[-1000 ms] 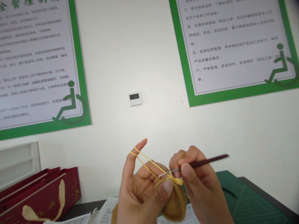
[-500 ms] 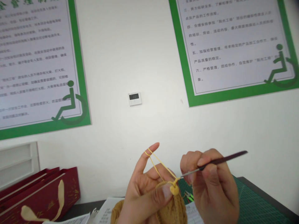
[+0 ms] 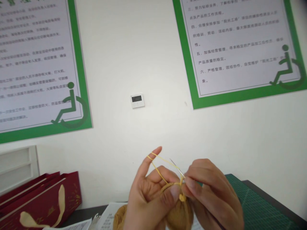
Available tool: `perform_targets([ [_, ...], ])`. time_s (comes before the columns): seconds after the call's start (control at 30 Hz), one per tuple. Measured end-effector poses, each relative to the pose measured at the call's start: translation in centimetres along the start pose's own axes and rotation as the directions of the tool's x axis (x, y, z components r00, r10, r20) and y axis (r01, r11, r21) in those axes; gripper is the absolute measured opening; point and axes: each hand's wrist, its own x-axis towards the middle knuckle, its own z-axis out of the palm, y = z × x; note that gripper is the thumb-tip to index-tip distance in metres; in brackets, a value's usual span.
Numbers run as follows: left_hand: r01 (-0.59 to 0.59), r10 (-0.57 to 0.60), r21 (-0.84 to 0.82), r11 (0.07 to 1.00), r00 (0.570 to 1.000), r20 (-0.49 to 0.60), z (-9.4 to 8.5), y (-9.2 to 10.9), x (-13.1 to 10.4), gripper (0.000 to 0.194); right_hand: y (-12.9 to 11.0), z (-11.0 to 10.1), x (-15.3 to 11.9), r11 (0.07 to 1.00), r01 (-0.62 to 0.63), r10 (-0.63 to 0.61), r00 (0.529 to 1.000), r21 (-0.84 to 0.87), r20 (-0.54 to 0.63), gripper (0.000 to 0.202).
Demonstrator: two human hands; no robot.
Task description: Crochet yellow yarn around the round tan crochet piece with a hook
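My left hand [image 3: 148, 195] pinches a piece of brown crochet work [image 3: 181, 214] between thumb and fingers, near a small yellow stitched knob [image 3: 182, 196]. Its index finger points up with yellow yarn [image 3: 156, 168] looped round it, and two strands run down to the work. In my right hand [image 3: 213, 191] is a crochet hook [image 3: 177, 167]. The thin metal shaft points up and left, its tip near the upper yarn strand. A yellow loop sits round the shaft close to my right fingertips. Most of the hook's handle is hidden behind that hand.
Dark red gift bags [image 3: 48, 204] with cream ribbon handles stand at lower left, near printed papers [image 3: 109, 217]. More brown material [image 3: 120, 217] shows beside my left wrist. A green cutting mat [image 3: 259, 204] covers the right side. A thermostat [image 3: 137, 101] and green-framed posters hang on the wall.
My right hand has turned and moved left and slightly down, against the work. The hook swung from pointing down-left to pointing up-left. My left hand has barely moved.
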Motion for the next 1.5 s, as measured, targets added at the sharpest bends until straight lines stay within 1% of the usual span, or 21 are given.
perform_targets([
  [0.03, 0.078, -0.076, -0.059, 0.995, 0.996, 0.045, -0.1, 0.0, 0.1, 0.085, -0.2, 0.2, -0.1, 0.996, -0.034, 0.038, 0.998, 0.077, -0.051, 0.032],
  [0.1, 0.193, -0.178, -0.128, 0.973, 0.977, 0.121, -0.2, 0.2, 0.3, 0.086, -0.6, 0.8, -0.3, 0.937, -0.196, 0.248, 0.956, 0.289, -0.154, 0.012],
  [0.2, 0.195, -0.178, -0.127, 0.973, 0.975, 0.130, -0.6, 0.6, 0.4, 0.092, -1.0, 1.4, -0.1, 0.754, -0.345, 0.511, 0.843, 0.560, -0.169, 0.011],
  [0.3, 0.159, -0.148, -0.093, 0.983, 0.982, 0.122, -0.8, 1.0, 0.3, 0.088, -1.0, 1.1, 0.5, 0.608, -0.399, 0.603, 0.794, 0.687, -0.073, 0.023],
  [0.43, 0.056, -0.056, -0.001, 0.998, 0.998, 0.041, -0.7, 1.0, 0.0, 0.087, -0.6, 0.9, 1.0, 0.349, -0.576, 0.696, 0.688, 0.739, 0.207, 0.031],
  [0.5, -0.035, 0.035, 0.060, 0.998, 0.999, -0.004, -0.5, 0.7, -0.1, 0.091, -0.3, 1.0, 0.9, 0.314, -0.651, 0.692, 0.655, 0.691, 0.303, 0.029],
  [0.57, -0.103, 0.106, 0.094, 0.990, 0.994, -0.031, -0.3, 0.4, -0.2, 0.095, 0.1, 0.8, 0.7, 0.447, -0.653, 0.653, 0.705, 0.611, 0.276, 0.020],
  [0.6, -0.120, 0.125, 0.106, 0.987, 0.991, -0.041, -0.2, 0.2, -0.2, 0.097, 0.3, 0.7, 0.7, 0.579, -0.610, 0.602, 0.767, 0.540, 0.222, 0.014],
  [0.67, -0.137, 0.145, 0.132, 0.982, 0.988, -0.052, 0.0, 0.0, -0.2, 0.096, 0.5, 0.2, 0.5, 0.870, -0.393, 0.382, 0.919, 0.298, 0.095, 0.014],
  [0.7, -0.133, 0.141, 0.131, 0.982, 0.989, -0.053, 0.0, -0.1, -0.2, 0.094, 0.6, 0.1, 0.5, 0.961, -0.233, 0.226, 0.972, 0.151, 0.063, 0.023],
  [0.77, -0.066, 0.067, 0.062, 0.996, 0.997, -0.030, -0.1, -0.1, 0.0, 0.089, 0.5, 0.0, 0.3, 0.999, 0.028, -0.027, 0.999, -0.044, 0.039, 0.035],
  [0.8, 0.002, -0.002, 0.005, 1.000, 1.000, -0.003, -0.2, 0.1, 0.1, 0.086, 0.5, 0.1, 0.2, 0.996, 0.080, -0.080, 0.997, -0.043, 0.001, 0.034],
  [0.87, 0.146, -0.140, -0.092, 0.985, 0.988, 0.069, -0.5, 0.3, 0.3, 0.084, 0.3, 0.6, 0.0, 0.992, 0.026, -0.012, 0.994, 0.123, -0.110, 0.022],
  [0.93, 0.218, -0.204, -0.129, 0.967, 0.972, 0.112, -0.8, 0.7, 0.4, 0.086, 0.1, 1.1, -0.1, 0.924, -0.149, 0.225, 0.956, 0.352, -0.186, 0.009],
  [1.03, 0.194, -0.183, -0.145, 0.970, 0.979, 0.086, -1.0, 1.0, 0.5, 0.082, -0.1, 1.2, 0.2, 0.721, -0.355, 0.536, 0.830, 0.595, -0.153, 0.014],
  [1.13, 0.144, -0.139, -0.114, 0.983, 0.989, 0.048, -1.0, 1.1, 0.5, 0.077, -0.1, 0.9, 0.8, 0.448, -0.499, 0.697, 0.715, 0.742, 0.060, 0.026],
  [1.23, 0.033, -0.034, -0.003, 0.999, 0.999, -0.003, -0.9, 0.9, 0.4, 0.080, 0.2, 1.0, 1.0, 0.222, -0.623, 0.729, 0.617, 0.750, 0.296, 0.030],
  [1.3, -0.046, 0.050, 0.072, 0.996, 0.997, -0.052, -0.6, 0.5, 0.2, 0.083, 0.5, 1.0, 0.9, 0.297, -0.660, 0.697, 0.644, 0.690, 0.316, 0.025],
  [1.37, -0.094, 0.104, 0.117, 0.989, 0.991, -0.081, -0.3, 0.2, 0.1, 0.083, 0.8, 0.8, 0.6, 0.585, -0.590, 0.599, 0.777, 0.557, 0.194, 0.014],
  [1.43, -0.127, 0.140, 0.139, 0.982, 0.987, -0.084, -0.1, -0.1, 0.0, 0.080, 0.9, 0.5, 0.3, 0.894, -0.350, 0.345, 0.936, 0.278, 0.069, 0.015],
  [1.5, -0.096, 0.102, 0.102, 0.990, 0.993, -0.056, -0.1, -0.1, 0.0, 0.077, 0.9, 0.3, 0.0, 0.999, -0.045, 0.045, 0.999, 0.012, 0.024, 0.032],
])
